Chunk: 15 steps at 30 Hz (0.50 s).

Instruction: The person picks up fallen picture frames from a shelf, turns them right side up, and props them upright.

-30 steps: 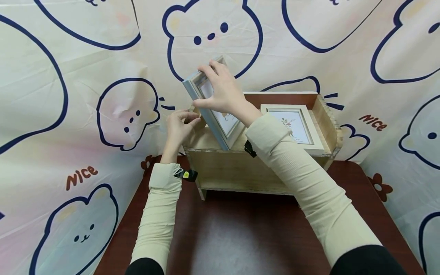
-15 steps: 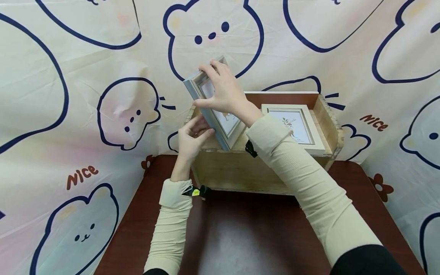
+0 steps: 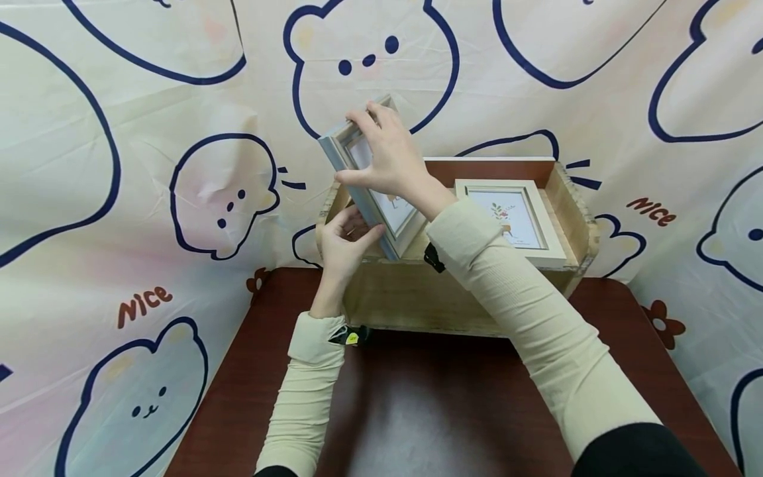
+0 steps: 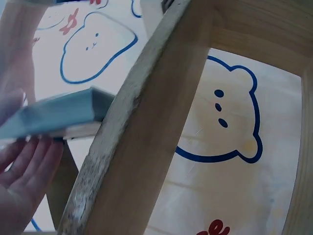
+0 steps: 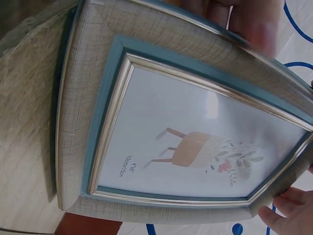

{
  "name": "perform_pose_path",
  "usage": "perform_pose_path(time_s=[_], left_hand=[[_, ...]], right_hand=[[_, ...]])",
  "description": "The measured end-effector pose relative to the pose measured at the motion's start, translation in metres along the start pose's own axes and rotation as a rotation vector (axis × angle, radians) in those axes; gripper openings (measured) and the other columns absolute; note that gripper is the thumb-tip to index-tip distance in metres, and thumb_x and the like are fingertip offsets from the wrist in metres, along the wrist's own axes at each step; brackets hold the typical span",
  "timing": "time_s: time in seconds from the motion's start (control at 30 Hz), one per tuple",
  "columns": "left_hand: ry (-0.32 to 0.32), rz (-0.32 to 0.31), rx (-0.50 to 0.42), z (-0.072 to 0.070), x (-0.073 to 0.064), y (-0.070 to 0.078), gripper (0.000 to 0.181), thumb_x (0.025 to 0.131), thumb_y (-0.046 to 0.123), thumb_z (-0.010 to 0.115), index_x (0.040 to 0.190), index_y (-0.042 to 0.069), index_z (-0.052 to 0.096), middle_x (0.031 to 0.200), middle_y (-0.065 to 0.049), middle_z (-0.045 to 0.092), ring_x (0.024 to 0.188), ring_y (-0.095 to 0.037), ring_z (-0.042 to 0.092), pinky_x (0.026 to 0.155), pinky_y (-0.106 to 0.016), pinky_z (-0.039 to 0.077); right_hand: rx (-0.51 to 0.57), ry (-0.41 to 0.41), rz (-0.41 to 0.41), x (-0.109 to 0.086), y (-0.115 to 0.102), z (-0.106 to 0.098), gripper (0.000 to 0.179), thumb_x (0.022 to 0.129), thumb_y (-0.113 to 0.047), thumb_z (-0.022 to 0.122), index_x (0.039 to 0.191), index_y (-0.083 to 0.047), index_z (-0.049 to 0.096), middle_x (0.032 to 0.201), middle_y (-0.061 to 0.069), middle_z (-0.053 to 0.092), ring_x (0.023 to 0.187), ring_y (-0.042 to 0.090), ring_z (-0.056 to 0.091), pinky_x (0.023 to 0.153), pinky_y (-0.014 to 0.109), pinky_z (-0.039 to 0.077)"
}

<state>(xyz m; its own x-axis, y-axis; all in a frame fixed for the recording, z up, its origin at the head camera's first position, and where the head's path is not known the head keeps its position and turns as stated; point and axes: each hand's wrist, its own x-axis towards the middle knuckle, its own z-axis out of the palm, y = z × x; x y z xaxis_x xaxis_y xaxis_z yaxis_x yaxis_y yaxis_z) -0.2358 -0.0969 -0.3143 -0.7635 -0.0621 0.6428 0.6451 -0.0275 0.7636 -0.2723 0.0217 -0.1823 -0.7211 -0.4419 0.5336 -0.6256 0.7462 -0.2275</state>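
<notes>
A blue-edged picture frame (image 3: pixel 372 182) stands tilted in the head view, its lower end on the left part of the wooden rack (image 3: pixel 429 291). My right hand (image 3: pixel 390 156) grips it across the upper part, thumb on the near side edge and fingers at the top. Lower down, my left hand (image 3: pixel 346 248) holds the same side edge, with the thumb in front and the fingers partly hidden behind. The right wrist view shows the frame's front, a printed sheet (image 5: pixel 195 147) with a plant drawing. Fingertips (image 5: pixel 286 210) lie at its far corner.
A second, cream picture frame (image 3: pixel 551 235) lies leaning in the right part of the rack. The rack stands on a dark red-brown table (image 3: pixel 411 404). Patterned cloth (image 3: pixel 226 192) with bear drawings hangs close behind and at the sides.
My left hand has moved right and slightly down, from the rack's left end onto the frame's lower side edge. The right hand and the frame stay nearly still.
</notes>
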Motion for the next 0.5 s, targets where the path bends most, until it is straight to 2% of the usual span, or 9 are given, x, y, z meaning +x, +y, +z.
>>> perform_pose_path(time_s=[0.17,0.27,0.5], left_hand=[[0.029,-0.009,0.072,0.003,-0.001,0.004,0.036,0.074,-0.004,0.07,0.108,-0.01,0.059,0.085,-0.023,0.065,0.072,-0.011,0.062,0.066,-0.023,0.052],[0.023,-0.004,0.088,0.003,-0.001,0.004,0.036,0.076,-0.002,0.069,0.109,-0.011,0.059,0.087,-0.026,0.064,0.073,-0.012,0.062,0.067,-0.024,0.052],[0.017,0.006,0.075,0.006,-0.002,0.006,0.037,0.075,-0.005,0.068,0.109,-0.012,0.058,0.089,-0.025,0.063,0.076,-0.011,0.062,0.069,-0.027,0.053]], right_hand=[[0.014,0.028,-0.038,0.001,0.003,0.003,0.081,0.07,-0.053,0.069,0.135,-0.015,0.04,0.141,0.016,0.03,0.128,0.026,0.029,0.104,0.037,0.028],[0.058,0.026,-0.084,0.002,0.013,0.002,0.083,0.068,-0.054,0.072,0.136,-0.016,0.041,0.139,0.014,0.03,0.126,0.025,0.029,0.103,0.034,0.026],[0.128,-0.121,-0.123,0.011,0.039,-0.018,0.085,0.073,-0.043,0.072,0.141,-0.011,0.033,0.14,0.01,0.028,0.128,0.023,0.022,0.105,0.034,0.021]])
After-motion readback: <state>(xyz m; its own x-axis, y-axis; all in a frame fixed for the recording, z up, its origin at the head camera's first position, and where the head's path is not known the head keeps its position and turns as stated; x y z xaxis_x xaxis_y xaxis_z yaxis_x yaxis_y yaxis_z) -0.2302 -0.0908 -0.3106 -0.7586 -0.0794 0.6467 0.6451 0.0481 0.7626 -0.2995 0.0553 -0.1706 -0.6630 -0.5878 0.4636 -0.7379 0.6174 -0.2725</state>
